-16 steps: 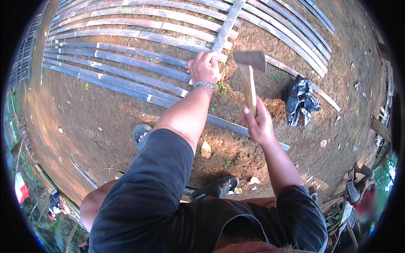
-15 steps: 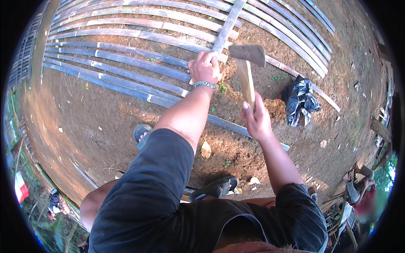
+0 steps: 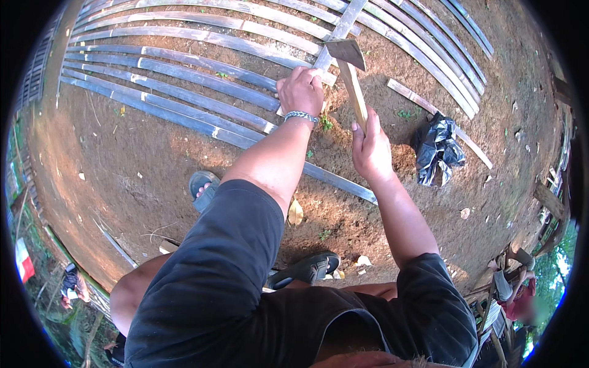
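Note:
My left hand (image 3: 300,91), with a chain bracelet at the wrist, is closed around the near end of a bamboo cross slat (image 3: 340,34). Its fingertips are partly hidden, so I cannot see whether they also pinch something small. The cross slat lies over a row of long, split bamboo slats (image 3: 178,72). In my right hand (image 3: 372,150) is a hatchet, gripped by its pale wooden handle (image 3: 354,92). The dark metal hatchet head (image 3: 347,53) is raised just beyond and right of my left hand, above the cross slat.
A crumpled black plastic bag (image 3: 439,150) lies on the earth to the right, over a loose bamboo strip (image 3: 472,147). My sandalled feet stand near the slats, beside a dry leaf (image 3: 296,213). Other people (image 3: 518,288) are at the far right and lower left edges.
The hatchet has moved away from me and left, its head now over the cross slat. My right hand moved forward with it. My left hand keeps its place on the slat.

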The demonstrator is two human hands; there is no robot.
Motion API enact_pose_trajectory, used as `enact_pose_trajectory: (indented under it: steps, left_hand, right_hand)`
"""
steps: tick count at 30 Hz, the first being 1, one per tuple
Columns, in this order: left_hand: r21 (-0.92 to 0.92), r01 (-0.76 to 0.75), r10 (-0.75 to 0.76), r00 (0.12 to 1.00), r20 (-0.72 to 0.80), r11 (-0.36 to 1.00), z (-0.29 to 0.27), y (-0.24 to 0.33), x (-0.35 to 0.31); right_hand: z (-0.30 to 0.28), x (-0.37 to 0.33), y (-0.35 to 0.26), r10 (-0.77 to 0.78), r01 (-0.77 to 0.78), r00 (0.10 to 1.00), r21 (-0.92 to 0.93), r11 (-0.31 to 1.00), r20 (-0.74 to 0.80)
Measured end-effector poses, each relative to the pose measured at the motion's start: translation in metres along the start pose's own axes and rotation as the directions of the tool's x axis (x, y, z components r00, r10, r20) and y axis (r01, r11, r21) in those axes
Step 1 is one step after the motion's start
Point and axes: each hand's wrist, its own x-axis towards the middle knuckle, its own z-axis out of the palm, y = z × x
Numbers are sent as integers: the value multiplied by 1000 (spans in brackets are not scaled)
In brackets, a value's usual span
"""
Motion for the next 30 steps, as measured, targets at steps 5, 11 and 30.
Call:
enact_pose_trajectory:
  steps: [5, 11, 30]
  left_hand:
    - [-11, 24, -24, 999, 21, 1000, 0, 3, 2]
    - [-50, -19, 18, 1000, -20, 999, -3, 4, 2]
    - [-47, 3, -2, 999, 34, 999, -6, 3, -1]
  right_hand:
    - [7, 2, 11, 244, -197, 944, -212, 957, 222]
    - [12, -5, 12, -7, 6, 999, -25, 1000, -50]
    - [23, -12, 11, 21, -24, 996, -38, 999, -82]
